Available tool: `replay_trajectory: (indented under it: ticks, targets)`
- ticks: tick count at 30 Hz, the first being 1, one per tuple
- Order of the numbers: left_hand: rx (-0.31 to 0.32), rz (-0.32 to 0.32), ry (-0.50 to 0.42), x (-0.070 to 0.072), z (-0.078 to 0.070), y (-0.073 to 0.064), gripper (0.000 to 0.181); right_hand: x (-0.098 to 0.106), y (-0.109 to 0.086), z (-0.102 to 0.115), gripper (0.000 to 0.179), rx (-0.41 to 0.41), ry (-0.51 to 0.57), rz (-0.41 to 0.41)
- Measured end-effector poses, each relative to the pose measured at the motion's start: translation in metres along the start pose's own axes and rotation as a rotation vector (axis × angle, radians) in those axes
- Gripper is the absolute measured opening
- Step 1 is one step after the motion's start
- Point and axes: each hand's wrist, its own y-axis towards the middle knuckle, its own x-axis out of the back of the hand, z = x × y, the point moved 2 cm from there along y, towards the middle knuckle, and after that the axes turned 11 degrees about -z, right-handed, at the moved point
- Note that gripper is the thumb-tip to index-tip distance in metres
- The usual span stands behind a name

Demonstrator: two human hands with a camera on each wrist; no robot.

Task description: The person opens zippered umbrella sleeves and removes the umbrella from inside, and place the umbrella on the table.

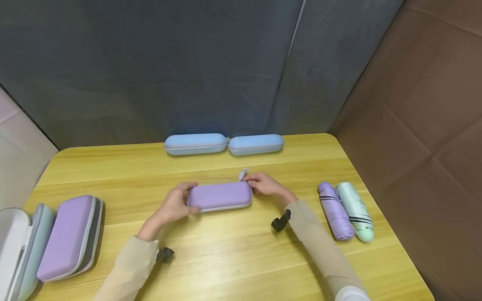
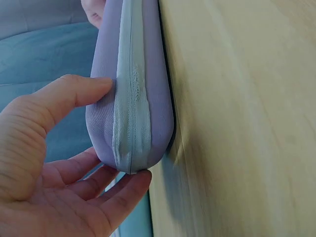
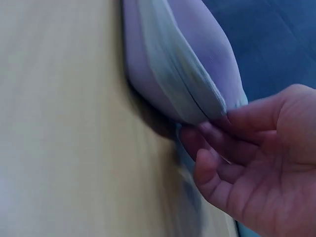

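A purple zip-up hard case (image 1: 220, 195) lies on the wooden table in front of me, its pale zip band (image 2: 132, 94) running along the side. My left hand (image 1: 177, 203) grips its left end, thumb on the near side and fingers curled round the end. At the opposite end, my right hand (image 1: 263, 184) pinches the case's far right corner between thumb and fingers. A small grey strap (image 1: 243, 174) sticks up just beyond those fingertips. In the right wrist view the thumb (image 3: 256, 116) lies right at the end of the zip band; the exact pinched spot is hidden.
Two light blue cases (image 1: 196, 143) lie end to end along the table's back edge. Folded purple (image 1: 336, 213) and mint (image 1: 355, 207) umbrellas lie side by side at the right. At the left stand a larger purple case (image 1: 67, 238) and pale green and white cases (image 1: 13, 246).
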Motion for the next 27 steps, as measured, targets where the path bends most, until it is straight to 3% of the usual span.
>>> replay_trajectory:
  ticks: [5,12,19,27]
  targets:
    - [-0.004,0.012,-0.010,0.000,0.002,0.001,0.069,0.004,0.013,0.003,0.027,-0.025,-0.036,0.090]
    - [0.010,0.012,-0.035,0.000,0.003,0.001,0.070,0.006,0.028,0.005,0.020,0.037,-0.070,0.167]
    - [-0.008,-0.002,-0.045,0.000,0.005,0.001,0.069,0.007,0.032,0.008,0.021,-0.073,-0.059,0.242]
    - [-0.025,-0.011,-0.019,0.001,0.006,-0.001,0.068,0.005,0.033,0.006,0.018,-0.053,-0.085,0.230]
